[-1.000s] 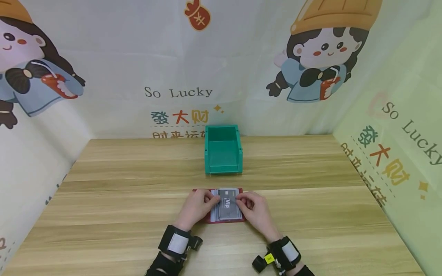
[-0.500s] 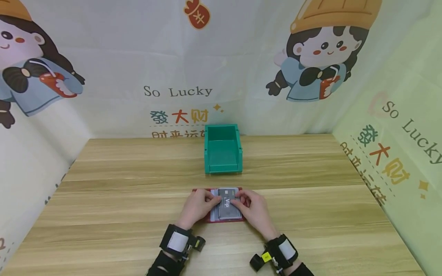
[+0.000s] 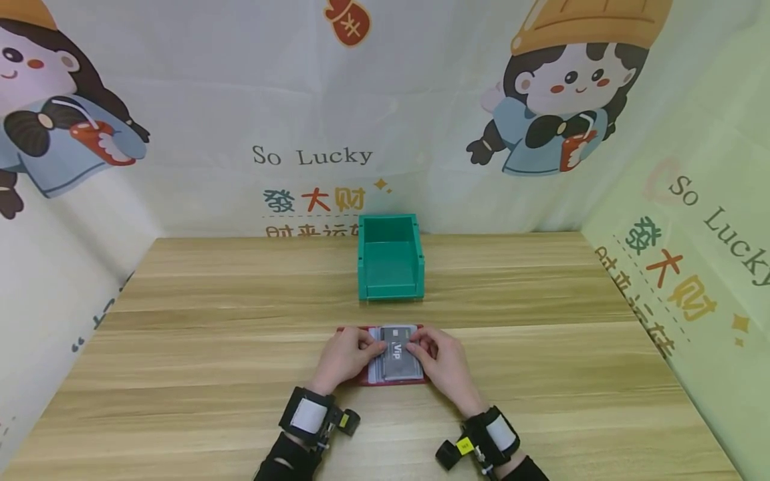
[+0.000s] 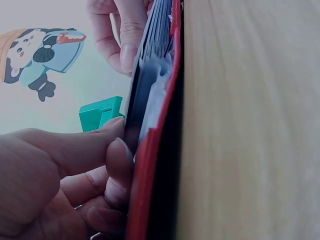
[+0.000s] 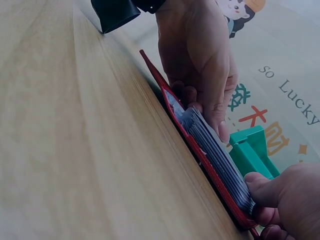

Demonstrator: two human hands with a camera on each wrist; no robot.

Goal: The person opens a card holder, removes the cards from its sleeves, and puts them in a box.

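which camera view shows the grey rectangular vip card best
The head view: the grey rectangular card lies face-up there, its white Vip lettering readable. Both wrist views show the layered grey stack edge-on, so the lettering is hidden.

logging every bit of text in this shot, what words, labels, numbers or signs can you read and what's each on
"Vip": gray card in the red card holder
"So Lucky": back wall sheet and right wall sheet
"發大财": same two sheets
"时来运": same two sheets, line partly cut off
Apparently "¥": red pouch print, back wall sheet
Too small: yellow labels on the wrist cameras
Cut off, unreadable: left wall sheet marks
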